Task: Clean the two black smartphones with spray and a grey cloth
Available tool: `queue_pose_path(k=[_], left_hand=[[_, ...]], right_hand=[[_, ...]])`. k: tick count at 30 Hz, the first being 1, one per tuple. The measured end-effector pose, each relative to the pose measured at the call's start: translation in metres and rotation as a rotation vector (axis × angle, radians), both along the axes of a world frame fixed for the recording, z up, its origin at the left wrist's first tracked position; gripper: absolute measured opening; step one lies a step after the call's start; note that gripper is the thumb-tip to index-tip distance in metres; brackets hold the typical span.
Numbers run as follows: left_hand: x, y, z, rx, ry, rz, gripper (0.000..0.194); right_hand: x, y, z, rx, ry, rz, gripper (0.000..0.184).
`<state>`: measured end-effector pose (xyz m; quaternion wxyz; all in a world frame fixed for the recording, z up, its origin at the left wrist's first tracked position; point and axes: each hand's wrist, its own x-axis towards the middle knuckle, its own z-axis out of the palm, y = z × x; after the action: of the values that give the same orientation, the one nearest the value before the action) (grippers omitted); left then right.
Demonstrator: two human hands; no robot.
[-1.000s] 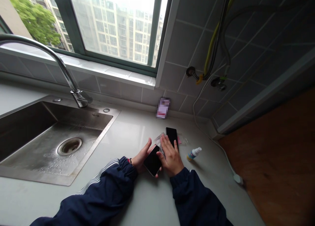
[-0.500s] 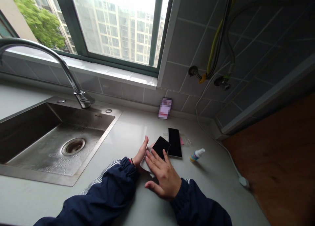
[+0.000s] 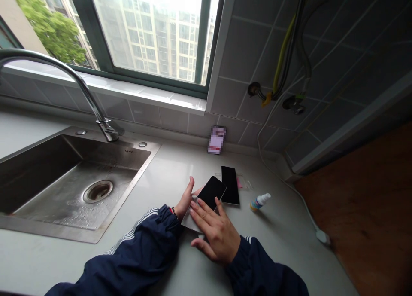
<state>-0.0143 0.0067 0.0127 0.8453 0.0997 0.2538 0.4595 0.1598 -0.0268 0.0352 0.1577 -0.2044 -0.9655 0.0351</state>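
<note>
The right grip (image 3: 217,236) and cloth (image 3: 189,222) have moved down the held phone (image 3: 211,191), well in from the back edge of the tabletop (image 3: 175,163). The left grip (image 3: 184,204) clasps it; the right lies flat, suiting even pressure.

I see navy sleeves (image 3: 135,241) striped white, a black-screened phone (image 3: 212,191) and a pale grey cloth (image 3: 190,221). The bottle (image 3: 259,202) is white, blue and yellow.
</note>
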Motion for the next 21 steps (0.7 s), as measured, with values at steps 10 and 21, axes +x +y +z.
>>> queue_pose_path(k=[10, 21], left_hand=[[0.006, -0.006, 0.003, 0.115, 0.012, -0.189, 0.088], [0.008, -0.004, 0.004, -0.002, 0.040, -0.051, 0.083]], right_hand=[[0.011, 0.046, -0.007, 0.020, 0.028, -0.299, 0.063], [0.004, 0.032, -0.012, 0.000, 0.052, -0.172, 0.057]])
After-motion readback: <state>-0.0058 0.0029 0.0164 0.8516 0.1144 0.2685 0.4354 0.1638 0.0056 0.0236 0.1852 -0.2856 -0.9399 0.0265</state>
